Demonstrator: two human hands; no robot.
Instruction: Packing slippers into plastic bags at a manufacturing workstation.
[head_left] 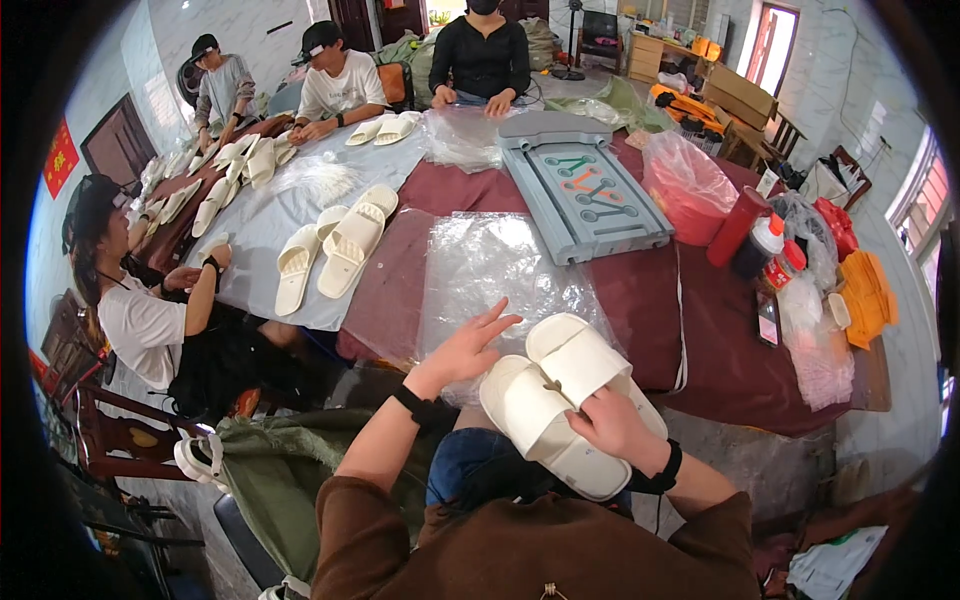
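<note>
My right hand (617,432) grips a pair of cream slippers (535,405) side by side over my lap, its fingers tucked at the straps. The slippers' toes point away from me, tilted a little to the left. Just left of them, my left hand (462,352) is raised with its fingers stretched out and holds nothing. It hovers over the near edge of clear plastic bags (490,265) laid flat on the maroon tablecloth (640,300). Where my right fingertips meet the slippers is partly hidden.
More cream slippers (350,240) lie on the grey sheet (330,300) to the left. Beyond the bags sits a grey plastic folding rack (590,190). Bottles (765,240), a phone (768,320) and a pink bag (685,190) stand right. Several people (480,60) work around the table.
</note>
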